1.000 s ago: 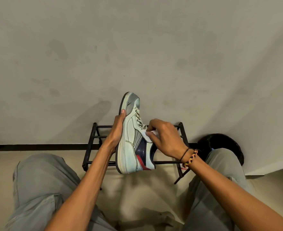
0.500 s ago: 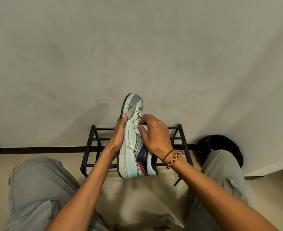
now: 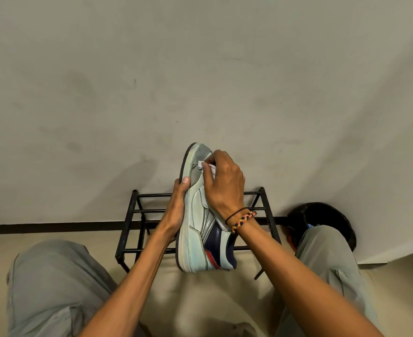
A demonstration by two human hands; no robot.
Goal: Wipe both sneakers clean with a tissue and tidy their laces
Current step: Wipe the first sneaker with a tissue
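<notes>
Currently sneaker (image 3: pixel 201 222) held upright before rack (image 3: pixel 137 215), toe up, long axis vertical; left hand (image 3: pixel 176 210) grips its sole side, right hand (image 3: pixel 224 186) pinches tissue (image 3: pixel 206 166) against the toe cap (laces hidden), heel lying below that grip.

I see a sneaker (image 3: pixel 200 222) held up between my two knees, toe pointing away. My left hand (image 3: pixel 176 210) grips its sole side on the left; my right hand (image 3: pixel 224 186) presses a tissue (image 3: pixel 206 166) onto the toe. Behind the sneaker stands a metal rack (image 3: pixel 137 215) against the wall (image 3: pixel 200 69), with a round dark object (image 3: pixel 327 215) to its right.
</notes>
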